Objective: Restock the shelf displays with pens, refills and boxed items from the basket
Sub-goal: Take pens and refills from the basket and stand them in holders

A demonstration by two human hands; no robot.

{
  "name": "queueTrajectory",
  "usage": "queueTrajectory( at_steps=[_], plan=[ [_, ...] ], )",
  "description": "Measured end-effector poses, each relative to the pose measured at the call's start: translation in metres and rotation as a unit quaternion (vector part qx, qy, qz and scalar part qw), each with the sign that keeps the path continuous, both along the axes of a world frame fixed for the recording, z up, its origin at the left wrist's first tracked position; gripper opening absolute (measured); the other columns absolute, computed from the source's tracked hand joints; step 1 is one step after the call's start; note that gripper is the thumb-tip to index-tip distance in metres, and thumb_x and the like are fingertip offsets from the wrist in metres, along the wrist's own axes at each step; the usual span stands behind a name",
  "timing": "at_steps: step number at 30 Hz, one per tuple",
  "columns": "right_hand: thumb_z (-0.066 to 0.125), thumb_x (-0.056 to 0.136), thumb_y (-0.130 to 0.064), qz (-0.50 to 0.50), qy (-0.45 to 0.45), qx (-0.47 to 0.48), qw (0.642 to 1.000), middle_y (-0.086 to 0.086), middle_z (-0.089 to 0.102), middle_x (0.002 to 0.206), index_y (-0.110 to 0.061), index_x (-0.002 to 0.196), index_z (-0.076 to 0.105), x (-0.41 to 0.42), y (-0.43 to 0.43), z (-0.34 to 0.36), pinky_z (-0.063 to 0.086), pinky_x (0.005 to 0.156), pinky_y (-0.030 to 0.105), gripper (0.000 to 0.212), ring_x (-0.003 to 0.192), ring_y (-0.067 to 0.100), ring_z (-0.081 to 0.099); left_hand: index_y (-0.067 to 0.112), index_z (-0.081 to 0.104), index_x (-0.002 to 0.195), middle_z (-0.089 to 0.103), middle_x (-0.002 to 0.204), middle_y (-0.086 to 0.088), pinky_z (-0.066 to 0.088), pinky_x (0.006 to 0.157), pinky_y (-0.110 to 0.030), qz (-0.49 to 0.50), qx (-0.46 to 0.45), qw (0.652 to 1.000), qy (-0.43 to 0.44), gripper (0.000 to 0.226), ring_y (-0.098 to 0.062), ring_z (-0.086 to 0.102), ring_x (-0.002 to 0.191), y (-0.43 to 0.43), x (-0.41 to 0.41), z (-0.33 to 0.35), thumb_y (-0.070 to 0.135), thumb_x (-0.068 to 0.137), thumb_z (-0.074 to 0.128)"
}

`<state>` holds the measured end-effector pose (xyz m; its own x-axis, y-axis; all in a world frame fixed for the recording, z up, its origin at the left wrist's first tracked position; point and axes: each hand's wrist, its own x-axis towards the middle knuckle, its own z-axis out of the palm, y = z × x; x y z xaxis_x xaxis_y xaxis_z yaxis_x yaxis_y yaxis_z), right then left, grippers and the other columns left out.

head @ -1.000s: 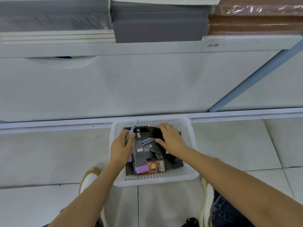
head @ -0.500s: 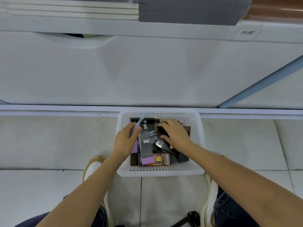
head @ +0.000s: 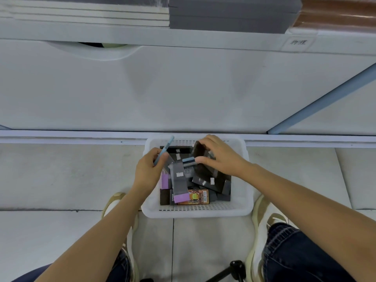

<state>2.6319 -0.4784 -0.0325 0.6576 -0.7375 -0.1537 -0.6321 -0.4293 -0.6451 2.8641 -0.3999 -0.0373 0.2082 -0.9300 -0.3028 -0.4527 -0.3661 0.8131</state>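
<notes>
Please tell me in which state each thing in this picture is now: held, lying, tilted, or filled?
basket: stands on the floor, holds many boxes.
left hand: holds a blue pen over the basket.
right hand: grips a dark box, tilted up at the far side.
orange box: lies flat by the near wall.
purple-ended pack: lies on top of the boxes, not held.

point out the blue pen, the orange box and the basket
blue pen [head: 167, 144], head view, upper barrel
orange box [head: 198, 197], head view, middle of its printed face
basket [head: 195, 213], head view, near rim
</notes>
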Motion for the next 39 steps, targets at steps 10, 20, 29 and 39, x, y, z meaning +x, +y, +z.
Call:
queueTrajectory(
  at_steps=[10,20,29,39],
  plan=[
    [0.055,0.091,-0.051,0.039,0.084,0.065,0.994,-0.004,0.055,0.126,-0.024,0.129,0.056,0.007,0.03,-0.022,0.047,0.094,0.03,0.047,0.11,0.007,0.051,0.024,0.057,0.08,0.049,0.054,0.017,0.036,0.047,-0.011,0.007,-0.003,1.0,0.023,0.02,0.0,0.041,0.05,0.001,-0.003,-0.003,0.033,0.098,0.053],
    [0.063,0.09,-0.023,0.01,0.192,-0.07,0.979,0.005,0.053,0.115,-0.011,0.115,0.06,0.039,0.016,-0.051,0.047,0.069,0.033,0.028,0.097,0.022,0.058,0.018,0.06,0.091,0.053,0.066,0.005,0.038,0.049,-0.01,0.001,0.017,1.0,0.025,0.019,0.001,0.045,0.051,-0.003,-0.01,-0.009,0.034,0.098,0.052],
    [0.057,0.095,-0.022,0.018,0.108,-0.071,0.991,0.003,0.059,0.107,-0.011,0.107,0.059,0.03,0.009,-0.044,0.04,0.069,0.024,0.016,0.093,0.016,0.057,0.018,0.057,0.094,0.053,0.068,0.005,0.043,0.055,-0.021,0.001,0.034,0.997,0.066,0.014,-0.003,0.047,0.055,-0.018,-0.029,-0.004,0.031,0.098,0.053],
    [0.065,0.091,-0.021,-0.197,-0.225,0.228,0.927,-0.001,0.073,0.099,-0.01,0.11,0.069,0.028,0.017,0.008,0.057,0.083,0.027,0.022,0.091,0.009,0.069,0.007,0.05,0.117,0.062,0.092,-0.002,0.052,0.068,-0.016,-0.057,0.083,0.958,0.268,0.032,-0.002,0.064,0.076,-0.014,-0.055,0.003,0.02,0.091,0.064]
  ],
)
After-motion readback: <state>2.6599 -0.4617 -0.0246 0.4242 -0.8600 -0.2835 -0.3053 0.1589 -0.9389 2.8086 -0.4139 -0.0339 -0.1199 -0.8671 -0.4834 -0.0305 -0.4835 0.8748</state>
